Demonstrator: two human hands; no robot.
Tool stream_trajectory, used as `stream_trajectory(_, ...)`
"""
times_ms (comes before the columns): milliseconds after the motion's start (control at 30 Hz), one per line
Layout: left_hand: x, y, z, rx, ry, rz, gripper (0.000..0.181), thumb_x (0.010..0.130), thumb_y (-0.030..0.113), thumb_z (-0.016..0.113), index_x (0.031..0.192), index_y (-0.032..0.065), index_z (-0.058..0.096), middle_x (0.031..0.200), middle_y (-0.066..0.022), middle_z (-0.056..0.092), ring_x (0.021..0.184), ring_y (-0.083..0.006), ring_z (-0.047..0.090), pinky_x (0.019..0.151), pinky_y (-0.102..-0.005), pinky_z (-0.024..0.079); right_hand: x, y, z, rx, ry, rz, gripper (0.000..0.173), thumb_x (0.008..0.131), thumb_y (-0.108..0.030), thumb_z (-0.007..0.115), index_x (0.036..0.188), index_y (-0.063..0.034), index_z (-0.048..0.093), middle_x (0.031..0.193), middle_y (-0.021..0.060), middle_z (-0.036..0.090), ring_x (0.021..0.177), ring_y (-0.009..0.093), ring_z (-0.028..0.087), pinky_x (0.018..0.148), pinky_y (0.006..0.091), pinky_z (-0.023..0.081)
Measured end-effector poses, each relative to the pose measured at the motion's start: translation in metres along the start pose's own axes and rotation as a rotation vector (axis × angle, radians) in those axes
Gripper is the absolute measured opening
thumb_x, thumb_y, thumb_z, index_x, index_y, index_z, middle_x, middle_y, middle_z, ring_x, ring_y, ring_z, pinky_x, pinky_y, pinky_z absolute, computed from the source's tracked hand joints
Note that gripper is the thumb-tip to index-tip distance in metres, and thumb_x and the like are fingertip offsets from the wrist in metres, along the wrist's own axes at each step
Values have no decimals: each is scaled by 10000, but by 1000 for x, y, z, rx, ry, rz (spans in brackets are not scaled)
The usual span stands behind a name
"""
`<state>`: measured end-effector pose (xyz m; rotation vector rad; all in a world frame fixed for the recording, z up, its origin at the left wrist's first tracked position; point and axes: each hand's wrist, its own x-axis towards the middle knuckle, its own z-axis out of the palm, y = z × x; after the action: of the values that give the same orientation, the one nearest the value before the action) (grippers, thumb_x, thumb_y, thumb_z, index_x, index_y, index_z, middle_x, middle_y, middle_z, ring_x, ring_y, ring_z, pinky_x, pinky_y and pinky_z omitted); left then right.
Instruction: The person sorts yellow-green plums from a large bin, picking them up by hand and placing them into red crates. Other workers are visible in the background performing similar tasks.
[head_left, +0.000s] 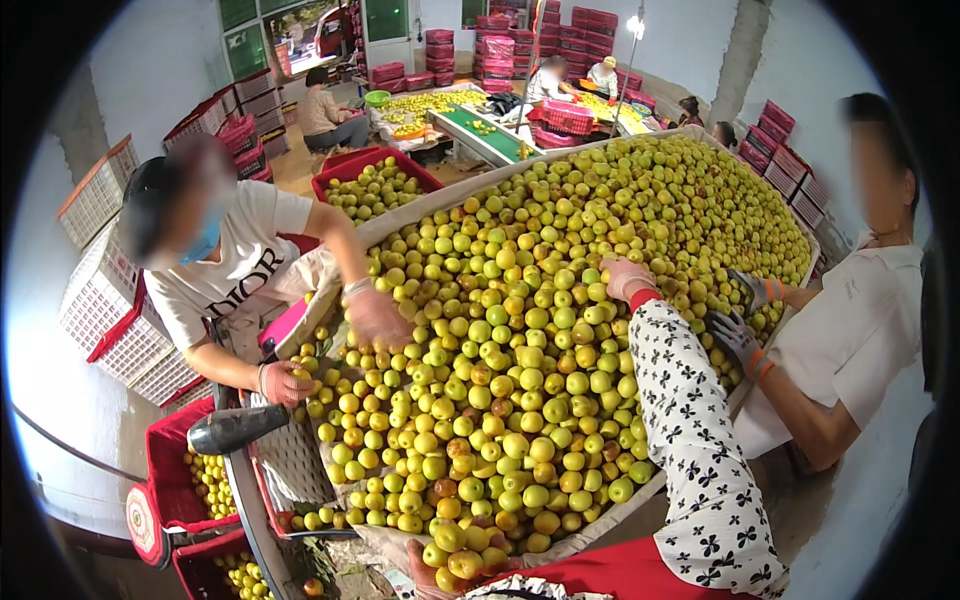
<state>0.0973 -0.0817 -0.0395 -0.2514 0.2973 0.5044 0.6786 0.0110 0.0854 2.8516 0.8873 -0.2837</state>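
A broad heap of yellow-green jujubes (517, 382), some with brown patches, covers the cloth-lined sorting table (585, 540) before me. My left hand (424, 574), at the bottom edge, cradles a handful of jujubes (457, 555) against the table's near rim; most of that hand is hidden under the fruit. Reaching forward in a patterned white sleeve with a red cuff, my right hand (627, 277) wears a thin pinkish glove. It touches the heap right of centre. Its fingertips are partly hidden among the fruit, so its grip is unclear.
Across at left, a masked co-worker's gloved hands (379, 319) work in the heap. On the right, another person's grey gloves (739, 341) rest on the fruit. A black funnel-like tube (236, 429) juts beside red-lined crates (169, 480) of jujubes. White crates (120, 300) stand stacked at left.
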Motion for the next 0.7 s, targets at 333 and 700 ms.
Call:
stream_trajectory(333,-8,3,1,128,-9,87,1005,810,855,403,1501,124,386,1491,-135,451,1331,-426,448,1059,-677,345,-93,9,40,842,238,-362,554,840,-184,698,1352,-131,494,1174,143,626,1027,311,631,863,418,527)
stream_trajectory(700,-69,64,16,-3,-353,189,1041,744,771,631,1520,131,361,1534,-77,418,1385,-399,404,1104,-783,189,-366,-141,156,1868,-1132,-345,533,907,-163,705,1385,-134,472,1121,128,639,856,245,684,565,394,590)
